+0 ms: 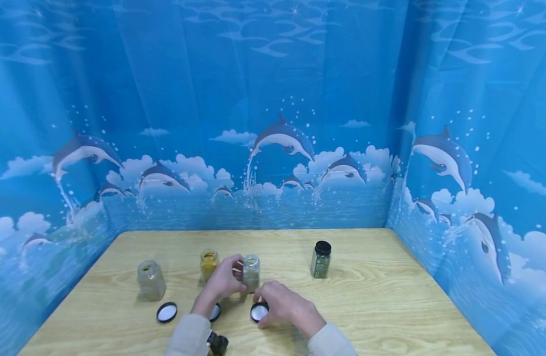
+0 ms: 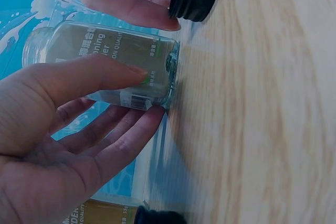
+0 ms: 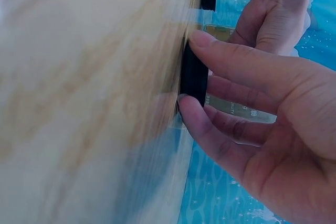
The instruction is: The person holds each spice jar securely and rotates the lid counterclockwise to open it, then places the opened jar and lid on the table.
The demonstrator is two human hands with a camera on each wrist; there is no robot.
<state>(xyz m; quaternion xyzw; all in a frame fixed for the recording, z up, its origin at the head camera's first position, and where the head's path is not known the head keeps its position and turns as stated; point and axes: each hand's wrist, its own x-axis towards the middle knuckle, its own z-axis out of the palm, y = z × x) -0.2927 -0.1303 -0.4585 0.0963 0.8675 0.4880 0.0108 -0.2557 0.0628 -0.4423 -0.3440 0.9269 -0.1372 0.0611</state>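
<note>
An uncapped glass seasoning jar (image 1: pixel 251 278) stands upright at the middle of the table, greyish inside, with printed lettering in the left wrist view. My left hand (image 1: pixel 225 281) holds it from the left, thumb across the label and fingers round the other side. Just in front of the jar, my right hand (image 1: pixel 285 302) pinches a black lid (image 1: pixel 259 313) by its rim, its white inside facing up. In the right wrist view, thumb and fingers sit on opposite edges of that lid (image 3: pixel 194 74), close against the tabletop.
An open jar of yellow powder (image 1: pixel 208 267) stands behind my left hand, another open jar (image 1: pixel 151 283) farther left. Two more black lids lie white side up, one (image 1: pixel 167 312) at left, one (image 1: pixel 215 312) partly behind my left wrist. A capped jar (image 1: pixel 321 262) stands at right.
</note>
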